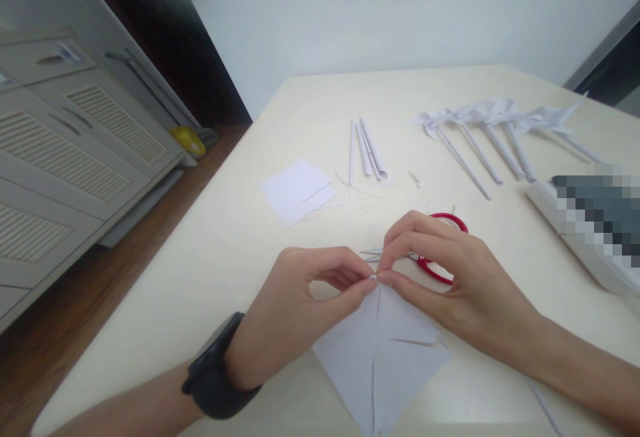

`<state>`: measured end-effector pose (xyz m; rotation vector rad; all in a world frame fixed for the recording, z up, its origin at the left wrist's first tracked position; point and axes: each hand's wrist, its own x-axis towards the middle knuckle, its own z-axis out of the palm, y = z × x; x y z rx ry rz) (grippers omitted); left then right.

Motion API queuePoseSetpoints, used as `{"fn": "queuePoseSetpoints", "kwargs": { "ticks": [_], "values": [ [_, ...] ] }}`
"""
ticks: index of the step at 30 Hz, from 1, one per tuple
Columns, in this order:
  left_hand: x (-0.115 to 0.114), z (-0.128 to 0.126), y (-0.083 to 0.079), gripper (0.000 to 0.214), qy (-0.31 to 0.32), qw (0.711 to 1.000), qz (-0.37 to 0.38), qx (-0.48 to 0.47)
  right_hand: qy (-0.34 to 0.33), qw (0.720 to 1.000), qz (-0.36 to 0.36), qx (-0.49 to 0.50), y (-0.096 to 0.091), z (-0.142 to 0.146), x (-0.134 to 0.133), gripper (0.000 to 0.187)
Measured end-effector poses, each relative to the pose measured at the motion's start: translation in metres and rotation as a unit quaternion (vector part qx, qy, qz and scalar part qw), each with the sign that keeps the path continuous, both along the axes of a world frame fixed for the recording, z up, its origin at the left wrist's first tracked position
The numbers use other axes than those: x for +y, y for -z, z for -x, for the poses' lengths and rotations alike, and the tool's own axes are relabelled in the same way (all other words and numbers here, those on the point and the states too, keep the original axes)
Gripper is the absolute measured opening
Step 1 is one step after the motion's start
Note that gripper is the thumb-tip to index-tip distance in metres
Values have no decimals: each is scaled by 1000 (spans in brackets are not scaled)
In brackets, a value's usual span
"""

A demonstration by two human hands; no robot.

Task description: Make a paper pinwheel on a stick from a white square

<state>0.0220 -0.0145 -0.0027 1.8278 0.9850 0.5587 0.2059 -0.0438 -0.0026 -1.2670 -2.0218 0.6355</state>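
A white paper square (385,357) with diagonal cuts lies on the cream table (200,277) in front of me. My left hand (300,303) and my right hand (450,270) both pinch its far corner, fingertips meeting at one point. Red-handled scissors (440,270) lie just behind, partly hidden under my right hand. A dark watch sits on my left wrist.
Small white paper sheets (297,190) lie mid-table. Rolled paper sticks (367,150) lie behind them. Several finished paper pinwheels (490,123) on sticks lie at the back right. A white box (590,237) sits at the right edge. Cabinets (75,137) stand to the left.
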Motion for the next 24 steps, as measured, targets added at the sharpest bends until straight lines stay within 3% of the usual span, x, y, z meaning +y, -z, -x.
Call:
{"fn": "queuePoseSetpoints", "kwargs": {
  "ticks": [15, 24],
  "values": [
    [-2, -1, -2, 5, -38, 999, -36, -11, 20, 1000, -2, 21, 0, 4, -3, 9],
    [-2, 1, 1, 4, -56, 997, 17, -48, 12, 999, 25, 26, 0, 3, -1, 10]
  ]
}}
